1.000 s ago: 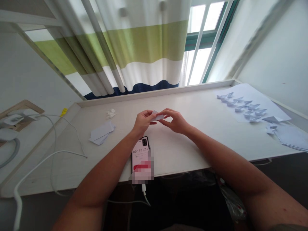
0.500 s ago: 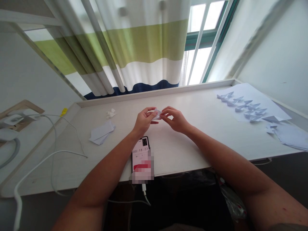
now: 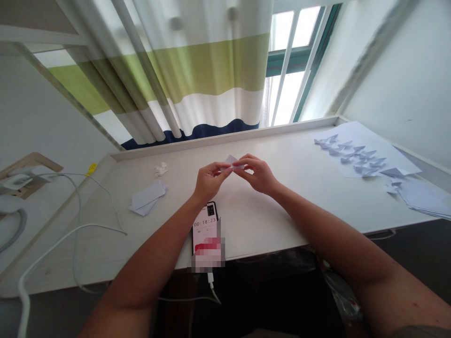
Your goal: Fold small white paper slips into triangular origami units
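Note:
Between my two hands, a little above the white desk (image 3: 275, 211), is a small piece of folded white paper (image 3: 230, 160) with a pointed top. My left hand (image 3: 210, 179) pinches its left side between thumb and fingers. On the other side my right hand (image 3: 256, 172) grips it with thumb and fingertips. The fingertips of both hands nearly meet at the paper's lower middle and hide part of it. Below my left wrist lies a phone (image 3: 204, 230) showing a timer, its lower part blurred out.
Several folded paper shapes (image 3: 347, 154) stand in rows on a white sheet (image 3: 373, 136) at the right, near a paper stack (image 3: 428, 197). Loose paper slips (image 3: 148, 198) and a crumpled white scrap (image 3: 161, 169) lie left. White cables (image 3: 70, 231) cross the desk's left end.
The folded paper has turned in my hands, so its pointed top now shows above my fingertips. My left thumb has moved to the paper's lower edge. The view has shifted slightly.

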`<state>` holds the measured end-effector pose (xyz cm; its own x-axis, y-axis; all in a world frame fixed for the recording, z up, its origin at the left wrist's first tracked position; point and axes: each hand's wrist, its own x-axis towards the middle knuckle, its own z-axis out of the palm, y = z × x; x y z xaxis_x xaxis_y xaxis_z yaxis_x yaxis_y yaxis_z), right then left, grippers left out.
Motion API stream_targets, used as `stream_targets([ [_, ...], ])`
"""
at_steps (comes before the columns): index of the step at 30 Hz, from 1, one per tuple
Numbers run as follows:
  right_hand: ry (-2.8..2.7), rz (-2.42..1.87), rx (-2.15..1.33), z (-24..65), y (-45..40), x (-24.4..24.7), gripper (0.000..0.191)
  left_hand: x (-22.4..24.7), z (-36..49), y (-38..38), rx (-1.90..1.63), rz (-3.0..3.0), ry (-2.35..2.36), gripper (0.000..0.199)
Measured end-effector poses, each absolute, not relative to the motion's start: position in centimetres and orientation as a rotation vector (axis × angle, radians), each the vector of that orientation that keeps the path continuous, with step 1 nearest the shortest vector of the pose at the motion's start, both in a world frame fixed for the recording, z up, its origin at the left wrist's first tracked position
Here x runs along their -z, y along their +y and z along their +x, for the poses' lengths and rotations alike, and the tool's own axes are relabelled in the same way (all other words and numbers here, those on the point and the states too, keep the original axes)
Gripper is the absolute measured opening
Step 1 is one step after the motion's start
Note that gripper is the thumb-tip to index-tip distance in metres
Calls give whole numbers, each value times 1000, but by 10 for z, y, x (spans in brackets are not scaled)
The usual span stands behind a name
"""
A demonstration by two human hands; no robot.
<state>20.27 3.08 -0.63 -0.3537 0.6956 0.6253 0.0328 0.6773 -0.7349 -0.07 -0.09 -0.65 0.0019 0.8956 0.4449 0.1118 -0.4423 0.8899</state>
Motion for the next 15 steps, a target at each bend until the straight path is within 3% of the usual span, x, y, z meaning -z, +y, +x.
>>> stream_targets([
  [6, -1804, -637, -887, 205, 31, 6, 30, 4, -2, 0, -1484, 1631, 1059, 26],
  [15, -1701, -668, -1020, 200, 33, 8, 44, -3, -1, -5, -1432, 1449, 1053, 47],
])
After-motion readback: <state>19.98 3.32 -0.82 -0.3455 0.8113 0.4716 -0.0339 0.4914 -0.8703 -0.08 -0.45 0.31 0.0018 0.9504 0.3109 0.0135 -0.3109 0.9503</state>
